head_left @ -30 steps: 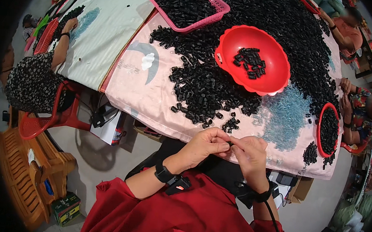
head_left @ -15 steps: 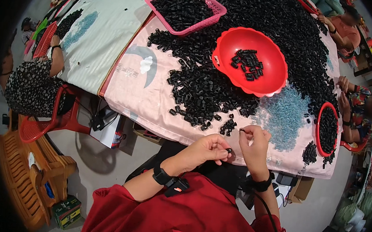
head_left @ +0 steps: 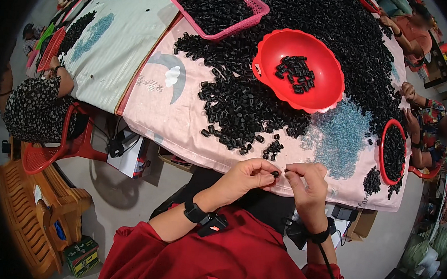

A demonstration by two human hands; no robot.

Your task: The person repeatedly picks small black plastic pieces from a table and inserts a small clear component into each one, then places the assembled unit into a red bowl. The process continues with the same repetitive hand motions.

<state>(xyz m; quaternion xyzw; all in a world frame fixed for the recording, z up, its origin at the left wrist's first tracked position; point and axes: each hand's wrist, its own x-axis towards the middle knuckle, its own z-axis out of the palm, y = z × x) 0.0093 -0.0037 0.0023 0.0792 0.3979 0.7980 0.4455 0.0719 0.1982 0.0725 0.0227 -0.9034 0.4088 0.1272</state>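
Between the thumb and fingers of my left hand is a small black cylindrical plastic piece, its round end turned toward my other hand. My right hand is pinched just to the right of it; a tiny dark bit shows at its fingertips, too small to name. The two hands are close together over the table's near edge. Just beyond them lies a small cluster of black pieces, with a large heap of black pieces behind. A pile of small bluish clear parts spreads to the right.
A red scalloped bowl holds several black pieces. Behind it stands a pink basket full of them. A red oval basket sits at the right edge, near a co-worker's hands. A wooden bench stands at the lower left.
My right hand has come down and turned toward my left, bringing its fingertips near the black piece. My left hand has lifted slightly, still holding the piece.
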